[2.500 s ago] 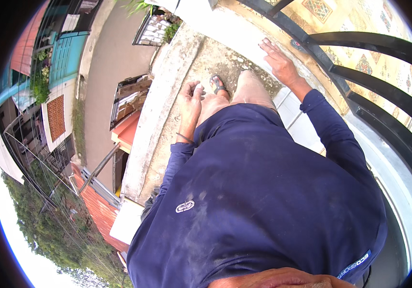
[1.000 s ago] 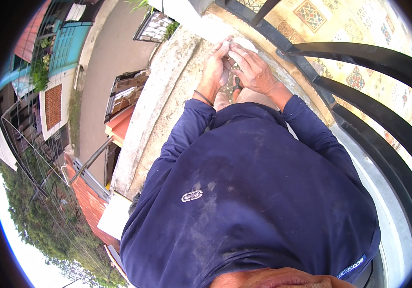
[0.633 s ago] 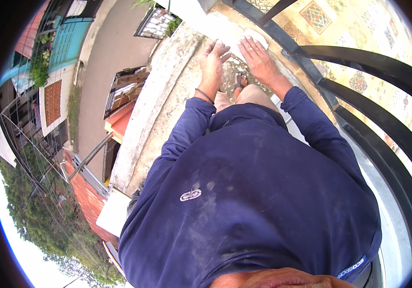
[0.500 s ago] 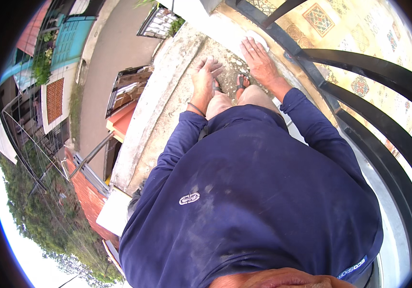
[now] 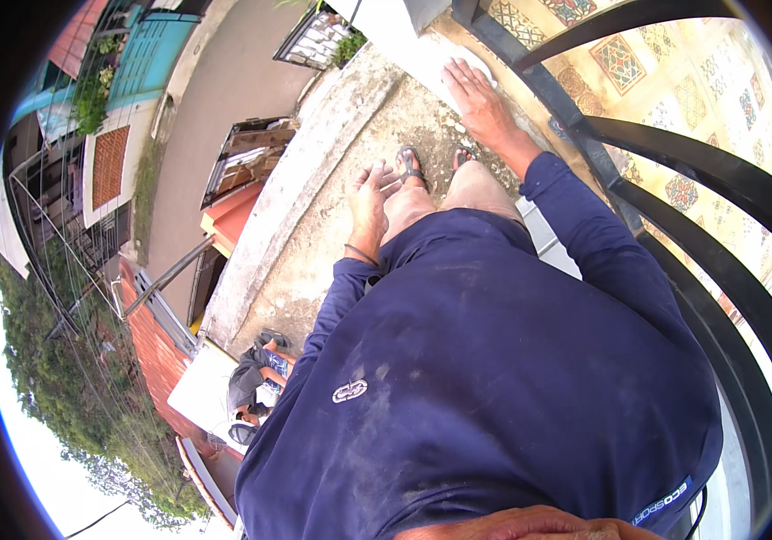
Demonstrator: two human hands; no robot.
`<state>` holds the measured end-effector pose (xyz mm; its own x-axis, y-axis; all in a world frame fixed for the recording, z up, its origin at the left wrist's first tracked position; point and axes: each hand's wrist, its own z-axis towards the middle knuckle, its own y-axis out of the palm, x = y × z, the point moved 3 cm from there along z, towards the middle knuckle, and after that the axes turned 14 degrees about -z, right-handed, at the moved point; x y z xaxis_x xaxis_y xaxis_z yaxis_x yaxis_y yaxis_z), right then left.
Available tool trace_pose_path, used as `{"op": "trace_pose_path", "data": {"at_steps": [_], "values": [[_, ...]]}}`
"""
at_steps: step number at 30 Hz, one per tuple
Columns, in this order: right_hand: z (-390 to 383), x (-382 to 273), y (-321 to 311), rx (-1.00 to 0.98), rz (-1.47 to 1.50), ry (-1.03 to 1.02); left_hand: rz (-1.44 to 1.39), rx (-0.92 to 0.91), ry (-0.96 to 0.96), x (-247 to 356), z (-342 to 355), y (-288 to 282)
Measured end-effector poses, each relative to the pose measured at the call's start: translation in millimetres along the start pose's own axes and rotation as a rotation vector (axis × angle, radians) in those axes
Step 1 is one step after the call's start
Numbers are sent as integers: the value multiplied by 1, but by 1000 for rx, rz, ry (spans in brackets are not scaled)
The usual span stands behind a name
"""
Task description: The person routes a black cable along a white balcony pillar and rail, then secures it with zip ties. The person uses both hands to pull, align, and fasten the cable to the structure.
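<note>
My right hand [image 5: 487, 110] reaches forward along the low ledge beside the railing, its fingers stretched out and close together. It lies flat over a white patch [image 5: 485, 65] on the ledge, partly hidden under the fingers; I cannot make out whether it is a pad, a cloth or the surface itself. Nearer to me, my left hand [image 5: 370, 202] hangs in front of my left thigh. Its fingers are loosely bent and apart, with nothing in them, and a dark band circles the wrist.
A black metal railing [image 5: 687, 148] curves along the right, before patterned tiles [image 5: 618, 65]. My sandalled feet [image 5: 410, 164] stand on rough, stained concrete [image 5: 341, 211], bordered left by a low pale wall [image 5: 264, 261]. A person [image 5: 255, 382] is at the lower left. Houses lie beyond.
My right hand has moved slightly forward and left, its fingers still flat. The left hand has dropped back toward me. More of my feet and the person at the lower left now show.
</note>
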<state>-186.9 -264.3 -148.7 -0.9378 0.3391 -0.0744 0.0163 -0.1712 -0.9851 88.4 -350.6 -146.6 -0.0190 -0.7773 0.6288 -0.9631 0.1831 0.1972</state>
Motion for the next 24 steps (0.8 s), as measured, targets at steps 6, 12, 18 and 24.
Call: {"op": "trace_pose_path", "data": {"at_steps": [6, 12, 18, 24], "values": [[14, 4, 4, 103, 92, -7, -8, -41, 50, 0, -4, -20], [16, 4, -3, 137, 76, -6, -77, 45, 43, -10, -13, -48], [33, 2, -7, 130, 97, -37, 11, -29, 42, -12, -12, -48], [38, 7, -2, 138, 113, -52, 40, 19, 53, -10, -16, -49]]}}
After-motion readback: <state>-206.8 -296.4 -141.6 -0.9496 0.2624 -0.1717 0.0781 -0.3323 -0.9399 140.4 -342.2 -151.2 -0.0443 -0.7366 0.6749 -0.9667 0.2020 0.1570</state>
